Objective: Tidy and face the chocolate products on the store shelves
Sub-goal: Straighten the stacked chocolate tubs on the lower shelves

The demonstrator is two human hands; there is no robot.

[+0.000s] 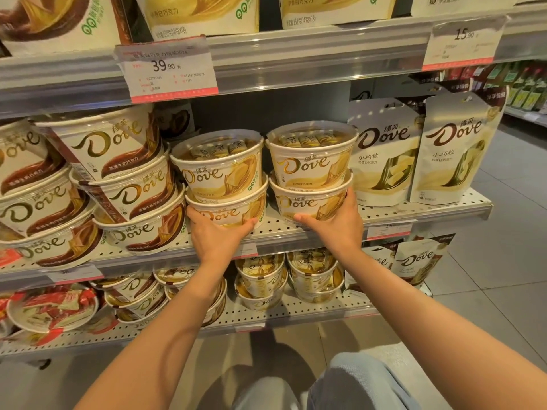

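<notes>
Your left hand [217,232] grips the bottom tub [233,211] of one stack, your right hand [334,221] the bottom tub [307,202] beside it, near the shelf's [429,208] front edge.

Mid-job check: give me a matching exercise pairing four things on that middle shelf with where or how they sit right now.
Things:
1. left hand
2. right hand
3. brown tubs
4. pouches

States:
A. stand upright at the shelf's right end
B. grips the bottom tub of the right white stack
C. lean tilted at the left
D. grips the bottom tub of the left white stack

Pairs: 1-D, 2-B, 3-C, 4-A
</notes>
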